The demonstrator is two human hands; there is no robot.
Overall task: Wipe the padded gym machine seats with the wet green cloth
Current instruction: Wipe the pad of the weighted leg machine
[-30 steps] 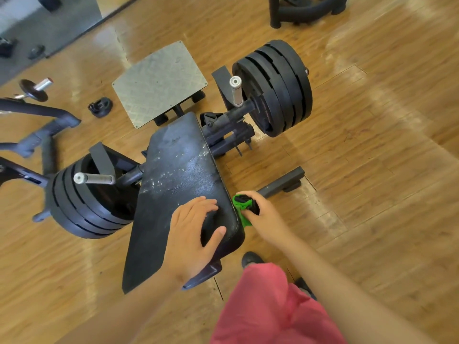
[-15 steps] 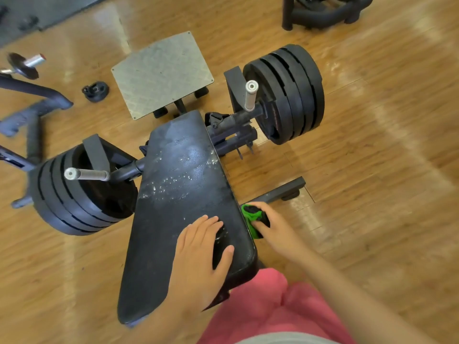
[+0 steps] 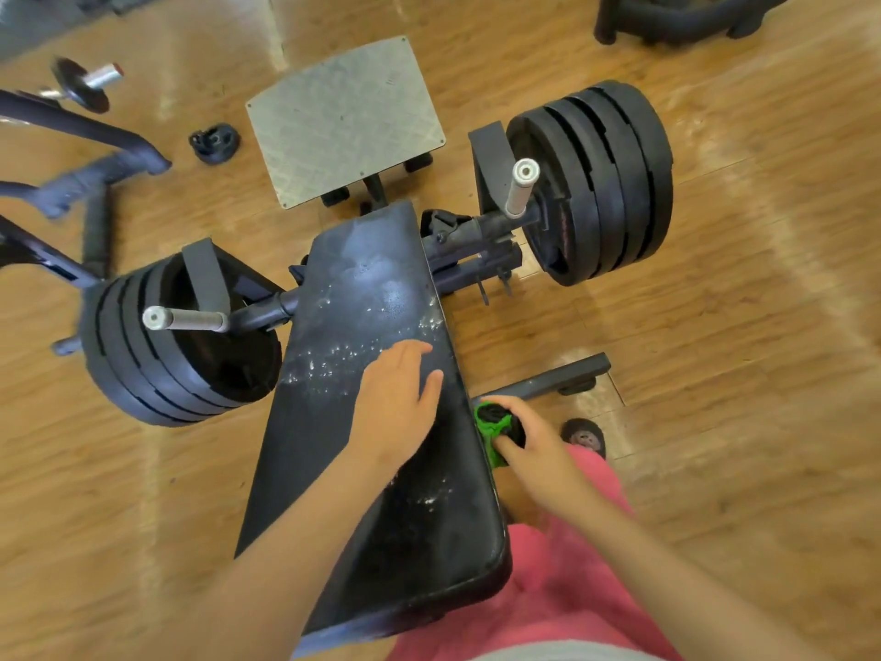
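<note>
A long black padded seat (image 3: 333, 422) runs from the machine's centre toward me, speckled with white droplets across its middle. My left hand (image 3: 395, 403) lies flat on the pad near its right edge, fingers straight. My right hand (image 3: 529, 446) grips the bunched green cloth (image 3: 493, 429) against the pad's right side edge. The cloth is wrapped with something black, partly hidden by my fingers.
Stacked black weight plates (image 3: 605, 178) sit on a bar at the right and another stack (image 3: 157, 345) at the left. A metal footplate (image 3: 343, 116) lies beyond the pad. A black floor bar (image 3: 548, 379) juts right. Other machine frames (image 3: 71, 136) stand at far left.
My left hand has slid forward along the pad toward the droplets. The right hand with the cloth has stayed at the pad's right edge, while the view came closer.
</note>
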